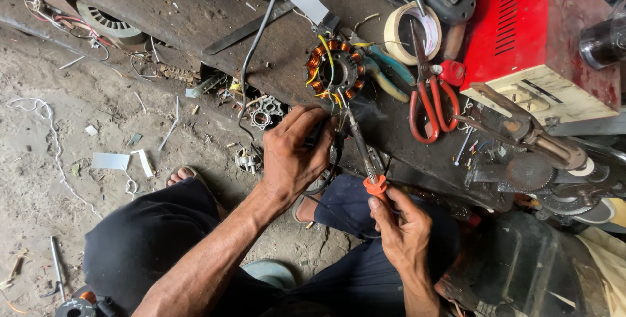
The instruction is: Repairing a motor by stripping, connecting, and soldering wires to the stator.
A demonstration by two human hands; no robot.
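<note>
A view from above of a person seated at a dark, grimy workbench (195,17) that runs across the upper half of the frame.

Just above the centre of the frame lies a stator (334,69), a round ring of coils wound in shiny copper-orange wire, with a dark open hub in the middle and yellow wires crossing it and trailing down toward the hands.

The left hand (297,154), in the centre of the frame just below the stator, is curled closed with its knuckles up; it seems to grip a dark wire or lead, though the fingers hide exactly what it holds.

The right hand (404,232), lower and to the right of centre, is closed around the handle of a soldering iron (362,151) with an orange collar. The iron's slim metal shaft slants up and left, its tip ending at the lower edge of the stator, near the yellow wires.

To the right of the stator lie pliers (385,69) with teal grips, red-handled scissors (430,105) and a roll of pale tape (411,30). A red metal box (521,24) fills the upper right corner. The left of the frame shows a dusty floor (65,134).
</note>
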